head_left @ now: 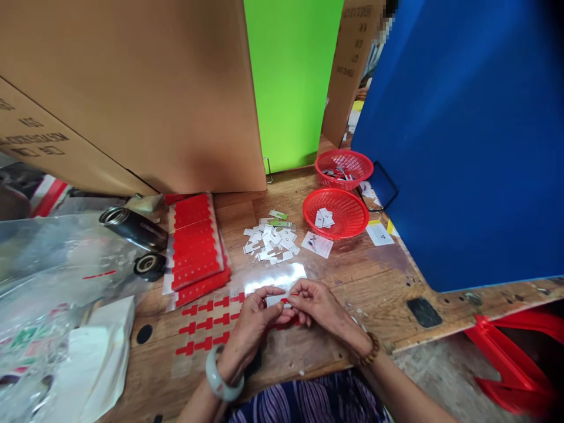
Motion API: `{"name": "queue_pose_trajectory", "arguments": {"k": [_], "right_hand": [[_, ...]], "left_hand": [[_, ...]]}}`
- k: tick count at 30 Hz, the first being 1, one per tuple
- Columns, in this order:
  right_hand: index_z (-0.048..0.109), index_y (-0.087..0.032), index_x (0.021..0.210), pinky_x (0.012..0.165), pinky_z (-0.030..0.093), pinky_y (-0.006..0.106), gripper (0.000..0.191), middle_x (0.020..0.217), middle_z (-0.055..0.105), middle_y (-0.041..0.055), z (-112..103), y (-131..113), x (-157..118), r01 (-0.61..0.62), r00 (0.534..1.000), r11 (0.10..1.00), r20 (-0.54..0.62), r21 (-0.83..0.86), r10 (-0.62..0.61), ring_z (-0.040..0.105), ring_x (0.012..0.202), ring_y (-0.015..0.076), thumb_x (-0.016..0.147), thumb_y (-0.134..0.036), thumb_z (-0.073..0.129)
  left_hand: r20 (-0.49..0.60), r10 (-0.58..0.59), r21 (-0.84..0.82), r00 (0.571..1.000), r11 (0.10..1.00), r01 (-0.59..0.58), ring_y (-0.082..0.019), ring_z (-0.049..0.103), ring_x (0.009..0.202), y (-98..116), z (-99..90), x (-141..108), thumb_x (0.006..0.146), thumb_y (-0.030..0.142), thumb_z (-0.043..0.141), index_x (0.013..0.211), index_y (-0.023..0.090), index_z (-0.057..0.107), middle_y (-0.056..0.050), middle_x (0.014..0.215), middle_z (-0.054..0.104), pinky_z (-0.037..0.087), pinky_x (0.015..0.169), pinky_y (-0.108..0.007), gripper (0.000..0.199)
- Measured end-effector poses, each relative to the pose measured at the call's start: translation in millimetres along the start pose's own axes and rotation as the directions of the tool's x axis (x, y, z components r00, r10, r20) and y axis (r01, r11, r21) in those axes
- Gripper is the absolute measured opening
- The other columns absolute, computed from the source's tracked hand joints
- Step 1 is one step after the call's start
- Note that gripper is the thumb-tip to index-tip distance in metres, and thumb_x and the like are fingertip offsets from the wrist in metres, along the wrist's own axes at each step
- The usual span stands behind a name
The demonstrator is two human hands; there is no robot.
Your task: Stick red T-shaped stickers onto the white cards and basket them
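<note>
My left hand [259,314] pinches a small white card [274,300] between thumb and fingers, close to the table's front edge. At the card's right end, the fingers of my right hand [311,299] are closed on a small red piece [285,301], partly hidden by the fingertips. Below and left of my hands lies a clear sheet carrying rows of red T-shaped stickers [205,323]. Just beyond my hands is a heap of white cut-out cards [271,238], with a couple of green ones on top.
Two red plastic baskets [359,217] hold small pieces behind the heap. Stacked red sticker sheets [196,244], an uncapped black flask [136,229] and plastic bags [35,294] lie left. Cardboard [176,88], green [291,82] and blue panels [467,147] stand around; a red stool [511,364] is right.
</note>
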State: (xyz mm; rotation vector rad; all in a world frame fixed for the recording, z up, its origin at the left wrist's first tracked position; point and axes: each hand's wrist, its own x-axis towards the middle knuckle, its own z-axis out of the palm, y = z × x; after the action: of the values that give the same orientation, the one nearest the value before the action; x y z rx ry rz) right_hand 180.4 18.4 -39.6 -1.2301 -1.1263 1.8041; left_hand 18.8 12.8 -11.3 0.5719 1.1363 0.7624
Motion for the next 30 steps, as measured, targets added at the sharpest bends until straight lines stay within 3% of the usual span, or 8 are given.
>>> {"name": "queue_pose_trajectory", "arguments": {"k": [3,8,11,13,15,17,22,30], "right_hand": [[0.056,-0.017,0.07,0.038,0.039,0.016,0.032,0.054,0.062,-0.0031,-12,-13,4,0.043,0.994,0.969,-0.112,0.243,-0.016,0.052,0.04,0.0063,0.069,-0.042,0.076],[0.061,-0.02,0.088,0.055,0.051,0.017,0.03,0.079,0.07,-0.0002,-35,-47,13,0.363,0.906,0.762,-0.394,0.536,-0.154,0.064,0.062,0.0084,0.071,-0.04,0.076],[0.057,-0.021,0.098,0.054,0.049,0.022,0.034,0.084,0.069,0.0011,-34,-49,29,0.29,0.927,0.911,-0.323,0.293,-0.191,0.063,0.062,0.0115,0.076,-0.043,0.069],[0.055,-0.02,0.098,0.054,0.047,0.026,0.026,0.076,0.065,0.0001,-31,-44,44,0.226,0.916,0.96,-0.3,-0.168,-0.268,0.059,0.058,0.0131,0.081,-0.039,0.061],[0.056,-0.018,0.095,0.064,0.047,0.03,0.017,0.078,0.062,0.0023,-28,-39,60,0.174,0.872,0.789,-0.279,-0.59,-0.401,0.058,0.067,0.0159,0.084,-0.031,0.054],[0.057,-0.017,0.092,0.076,0.044,0.033,0.012,0.09,0.06,0.0066,-27,-35,75,0.138,0.834,0.626,-0.251,-0.767,-0.491,0.056,0.082,0.0195,0.083,-0.024,0.053],[0.056,-0.016,0.088,0.075,0.039,0.032,0.011,0.095,0.056,0.0099,-28,-34,100,0.088,0.837,0.561,-0.244,-0.823,-0.489,0.052,0.086,0.0218,0.077,-0.016,0.055],[0.05,-0.019,0.065,0.058,0.034,0.024,0.01,0.062,0.052,-0.0025,-31,-43,102,0.091,0.879,0.6,-0.219,-0.795,-0.424,0.05,0.061,0.0134,0.073,-0.014,0.056]], "left_hand": [[-0.027,0.093,-0.007,0.995,0.996,-0.093,-0.015,0.069,0.065,-2,-2.5,1,0.063,0.03,0.081,0.101,0.014,0.055,-0.006,0.074,0.072,0.054,0.066,-0.024,0.049],[-0.067,0.1,0.044,0.993,0.994,-0.097,-0.014,0.067,0.068,-11,-7.4,6,0.063,0.038,0.08,0.095,0.014,0.056,-0.004,0.076,0.068,0.051,0.069,-0.025,0.047],[-0.031,0.07,0.017,0.997,0.997,-0.07,-0.014,0.066,0.072,-19,-2.6,9,0.063,0.036,0.081,0.096,0.014,0.057,-0.004,0.081,0.066,0.051,0.073,-0.026,0.047],[-0.014,0.058,0.006,0.998,0.998,-0.058,-0.014,0.066,0.074,-24,3.4,11,0.063,0.036,0.081,0.097,0.014,0.057,-0.004,0.083,0.064,0.05,0.076,-0.028,0.046],[-0.011,0.051,-0.001,0.999,0.999,-0.051,-0.015,0.066,0.074,-28,9.8,13,0.063,0.036,0.081,0.096,0.014,0.058,-0.004,0.084,0.064,0.05,0.078,-0.029,0.046],[-0.01,0.054,-0.021,0.998,0.998,-0.054,-0.015,0.066,0.075,-31,14.8,16,0.061,0.037,0.082,0.095,0.014,0.058,-0.003,0.083,0.063,0.05,0.078,-0.03,0.047],[0.019,0.059,-0.064,0.998,0.996,-0.057,-0.016,0.066,0.075,-33,19.2,20,0.06,0.035,0.082,0.095,0.014,0.057,-0.003,0.084,0.063,0.05,0.076,-0.029,0.048],[-0.004,0.009,-0.123,1.0,0.992,-0.01,-0.015,0.067,0.075,-25,14.9,20,0.066,0.032,0.08,0.098,0.014,0.057,-0.008,0.088,0.068,0.051,0.076,-0.028,0.043]]}}
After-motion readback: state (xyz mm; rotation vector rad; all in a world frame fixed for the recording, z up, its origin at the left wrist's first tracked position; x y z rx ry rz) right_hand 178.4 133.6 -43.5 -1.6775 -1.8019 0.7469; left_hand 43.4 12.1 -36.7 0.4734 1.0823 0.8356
